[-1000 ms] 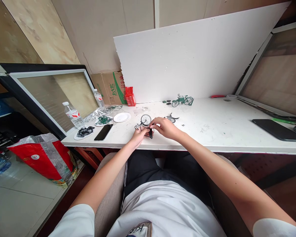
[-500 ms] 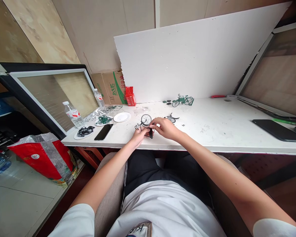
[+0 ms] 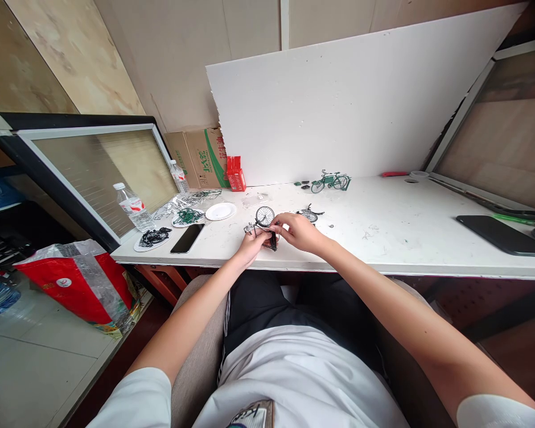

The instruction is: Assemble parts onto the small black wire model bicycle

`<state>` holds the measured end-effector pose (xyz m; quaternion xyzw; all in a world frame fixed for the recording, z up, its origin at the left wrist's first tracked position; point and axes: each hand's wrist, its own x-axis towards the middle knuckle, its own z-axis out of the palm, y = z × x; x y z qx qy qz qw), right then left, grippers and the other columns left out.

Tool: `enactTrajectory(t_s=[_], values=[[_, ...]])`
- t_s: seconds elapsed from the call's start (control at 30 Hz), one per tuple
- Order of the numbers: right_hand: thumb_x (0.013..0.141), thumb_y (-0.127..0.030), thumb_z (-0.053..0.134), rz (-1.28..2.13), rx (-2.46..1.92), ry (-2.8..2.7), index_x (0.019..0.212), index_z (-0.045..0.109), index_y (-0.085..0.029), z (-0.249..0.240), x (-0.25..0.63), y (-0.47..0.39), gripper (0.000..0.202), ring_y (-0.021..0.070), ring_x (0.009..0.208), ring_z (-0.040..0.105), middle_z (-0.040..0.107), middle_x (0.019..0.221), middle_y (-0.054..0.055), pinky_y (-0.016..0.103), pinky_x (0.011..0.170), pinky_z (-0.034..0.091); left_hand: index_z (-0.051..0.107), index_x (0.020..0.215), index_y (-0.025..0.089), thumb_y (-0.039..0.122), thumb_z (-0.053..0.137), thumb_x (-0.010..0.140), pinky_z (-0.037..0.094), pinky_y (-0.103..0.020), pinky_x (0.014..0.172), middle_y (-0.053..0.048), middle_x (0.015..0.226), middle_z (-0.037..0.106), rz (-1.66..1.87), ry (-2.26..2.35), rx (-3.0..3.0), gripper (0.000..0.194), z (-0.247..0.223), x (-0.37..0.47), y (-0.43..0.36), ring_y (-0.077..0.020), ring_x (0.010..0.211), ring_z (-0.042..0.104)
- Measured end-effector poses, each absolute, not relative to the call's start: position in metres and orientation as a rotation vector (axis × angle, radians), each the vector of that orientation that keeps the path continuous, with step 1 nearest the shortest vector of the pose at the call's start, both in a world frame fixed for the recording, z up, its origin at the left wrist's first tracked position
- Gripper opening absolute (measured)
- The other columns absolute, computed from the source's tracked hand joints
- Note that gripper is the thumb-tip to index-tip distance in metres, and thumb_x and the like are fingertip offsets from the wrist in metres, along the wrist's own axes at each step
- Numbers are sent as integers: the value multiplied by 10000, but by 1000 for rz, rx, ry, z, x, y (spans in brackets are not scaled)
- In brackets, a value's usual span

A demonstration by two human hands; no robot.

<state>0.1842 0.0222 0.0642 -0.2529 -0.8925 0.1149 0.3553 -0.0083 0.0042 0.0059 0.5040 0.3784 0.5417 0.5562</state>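
My left hand [image 3: 251, 244] is closed around a partly built model bicycle, whose spoked wheel [image 3: 264, 216] sticks up beyond the fingers. Black parts of it hang below, between the two hands. With finger and thumb pinched, my right hand [image 3: 296, 230] grips the same model from the right; its fingertips cover whatever small piece they touch. Just behind the right hand lie a loose spoked wheel and dark parts [image 3: 311, 213]. Farther back stands a green model bicycle [image 3: 331, 182] with small dark pieces next to it.
To the left are a plate of black parts [image 3: 153, 238], a plate of green parts [image 3: 188, 217], a white plate [image 3: 221, 211], a phone [image 3: 187, 238] and a water bottle [image 3: 132, 207]. A red box [image 3: 236, 174] stands behind. A dark tablet-like slab [image 3: 502, 235] lies right.
Both hands stay almost in place on the model bicycle. The upright wheel has shifted very slightly.
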Motion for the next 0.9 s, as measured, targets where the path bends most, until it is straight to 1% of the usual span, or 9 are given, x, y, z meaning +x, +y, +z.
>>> enactTrajectory(t_s=[0.2,0.47,0.73,0.9], values=[[1060,-402,517,306,-648,-2305,1054,732,-208,61,184,24,290,221,848,666,751,946,86,307,730,472,731,844,140,309,754,781,562,-332,765,-85,834,749,1287,882,1206,182,5,-9,5,-198,771,706],[1052,-414,541,317,-653,-2300,1045,733,-210,57,184,27,281,220,835,675,755,937,81,310,737,471,729,854,140,322,748,785,571,-340,782,-90,846,750,1283,900,1225,195,4,-9,5,-215,829,716],[1055,-444,541,316,-655,-2303,1048,736,-205,55,183,29,309,215,822,664,745,935,82,313,728,472,719,861,137,322,740,789,579,-333,761,-88,852,746,1282,901,1253,199,3,-9,6,-206,804,714],[1058,-448,527,258,-619,-2281,996,740,-204,55,183,27,330,237,881,653,713,966,106,337,754,486,694,872,138,325,744,799,588,-348,775,-84,851,750,1274,905,1250,207,2,-9,6,-209,804,723]])
